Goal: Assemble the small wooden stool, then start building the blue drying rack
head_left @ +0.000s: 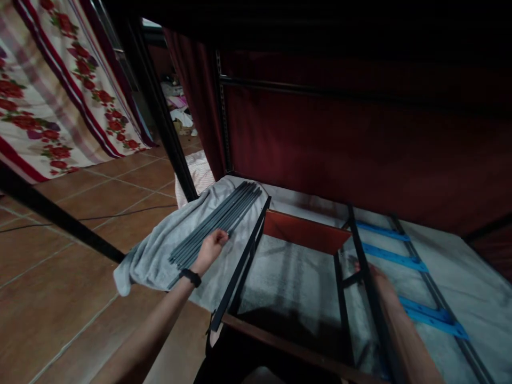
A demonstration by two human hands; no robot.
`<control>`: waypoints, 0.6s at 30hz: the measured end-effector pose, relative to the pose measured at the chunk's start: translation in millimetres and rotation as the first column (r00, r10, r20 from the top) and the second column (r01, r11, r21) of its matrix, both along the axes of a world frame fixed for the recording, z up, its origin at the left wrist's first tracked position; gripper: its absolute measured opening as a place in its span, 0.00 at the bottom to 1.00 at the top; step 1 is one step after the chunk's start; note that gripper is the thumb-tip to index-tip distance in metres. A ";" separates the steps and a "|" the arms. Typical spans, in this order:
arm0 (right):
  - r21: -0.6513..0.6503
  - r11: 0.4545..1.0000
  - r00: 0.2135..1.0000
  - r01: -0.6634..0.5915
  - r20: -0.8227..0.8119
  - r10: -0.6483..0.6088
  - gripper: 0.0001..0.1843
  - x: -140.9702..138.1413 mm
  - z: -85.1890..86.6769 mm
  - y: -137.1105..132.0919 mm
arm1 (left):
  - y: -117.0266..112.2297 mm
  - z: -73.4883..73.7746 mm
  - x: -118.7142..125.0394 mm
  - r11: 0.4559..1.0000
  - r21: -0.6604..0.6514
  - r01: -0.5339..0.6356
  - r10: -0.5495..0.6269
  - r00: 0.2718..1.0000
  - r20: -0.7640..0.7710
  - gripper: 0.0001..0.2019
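My left hand (213, 247), with a dark band on its wrist, is closed in a pinch over the bundle of grey rods (218, 224). A tiny shiny piece shows at its fingertips, too small to name. My right hand (374, 274) reaches behind a side bar of the black metal frame (362, 256), its fingers curled and partly hidden. Something small and greyish shows at those fingertips, blurred and unclear. The frame stands in front of me, with a reddish-brown panel (306, 230) across its far end and a brown strip (280, 341) along its near end.
Grey cloth (148, 261) lies under the rods and frame. Blue slats (394, 257) on dark rails lie at the right. Black posts (160, 106) rise at the left, before a tiled floor (60, 277). A dark red curtain (340, 144) hangs behind.
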State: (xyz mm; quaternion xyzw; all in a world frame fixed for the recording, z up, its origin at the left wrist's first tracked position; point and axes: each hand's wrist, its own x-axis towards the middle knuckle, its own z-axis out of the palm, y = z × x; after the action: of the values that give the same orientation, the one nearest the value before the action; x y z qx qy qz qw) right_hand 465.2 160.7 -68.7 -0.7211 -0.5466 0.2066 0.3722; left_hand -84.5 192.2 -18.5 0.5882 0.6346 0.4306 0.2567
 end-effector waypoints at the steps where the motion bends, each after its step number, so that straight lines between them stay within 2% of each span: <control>1: 0.038 0.998 0.995 0.058 -0.086 -0.054 0.27 1.4 11.4 -2.0 | 4.8 14.7 3.4 0.999 0.036 -0.028 0.026 0.997 0.070 0.06; 3: 0.154 0.963 0.898 0.221 -0.417 -0.140 0.23 -0.1 40.9 -6.4 | 13.8 50.1 17.7 0.995 0.101 0.025 -0.039 0.991 0.132 0.10; 4: 0.214 0.933 0.860 0.290 -0.487 -0.156 0.23 -4.1 57.8 -9.1 | 17.0 69.3 29.3 0.987 0.138 0.078 -0.094 0.989 0.113 0.11; 5: 0.278 0.910 0.854 0.306 -0.503 -0.134 0.22 -10.7 75.1 -12.4 | 18.8 88.3 43.9 0.975 0.173 0.139 -0.155 0.984 0.084 0.11; 7: 0.365 0.898 0.879 0.244 -0.475 -0.046 0.20 -30.8 107.1 -20.6 | 18.3 122.1 81.3 0.939 0.215 0.270 -0.281 0.959 0.024 0.12; 9: 0.374 0.919 0.879 0.122 -0.471 0.075 0.19 -56.4 131.0 -30.1 | 12.6 145.7 126.5 0.882 0.230 0.412 -0.411 0.910 -0.053 0.10; 11: 0.351 0.936 0.855 -0.023 -0.479 0.200 0.19 -81.3 144.7 -39.5 | 4.1 157.0 173.4 0.797 0.205 0.568 -0.550 0.823 -0.142 0.08; 14: 0.318 0.937 0.800 -0.146 -0.518 0.301 0.20 -106.0 149.6 -50.9 | -8.6 155.7 233.7 0.679 0.150 0.718 -0.673 0.691 -0.263 0.06; 16: 0.308 0.939 0.756 -0.149 -0.577 0.310 0.20 -111.7 146.8 -55.6 | -15.4 149.1 262.8 0.619 0.111 0.778 -0.719 0.618 -0.317 0.06; 18: 0.311 0.945 0.721 -0.098 -0.632 0.283 0.18 -110.2 142.7 -58.3 | -20.5 142.5 283.5 0.573 0.083 0.815 -0.754 0.564 -0.337 0.07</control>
State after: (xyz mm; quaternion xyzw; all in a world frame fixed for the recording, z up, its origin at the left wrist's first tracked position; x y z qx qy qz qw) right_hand 354.9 102.3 74.0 -0.4838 -0.4702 0.4166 0.6093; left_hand 199.0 171.7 123.9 0.8866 0.2779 0.2574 0.2653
